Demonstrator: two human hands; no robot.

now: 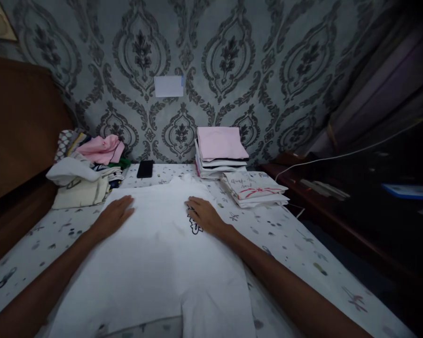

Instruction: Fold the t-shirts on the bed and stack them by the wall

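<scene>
A white garment [151, 253] with a dark outlined print lies spread over the patterned sheet. On its upper left edge rests my left hand [114, 215], palm down with the fingers apart. My right hand [205, 216] lies flat on the garment's right side and partly covers the print. Neither hand grips the cloth. Near the bottom of the view, a narrower part of the garment lies beside a gap where the sheet shows.
Folded clothes with a pink one on top [222, 143] stand by the wall. Another folded pile [255, 188] is to their right. A loose clothes heap [79, 180] sits at left, beside a black phone-like object [145, 169]. A dark red ledge [324, 213] runs along the right.
</scene>
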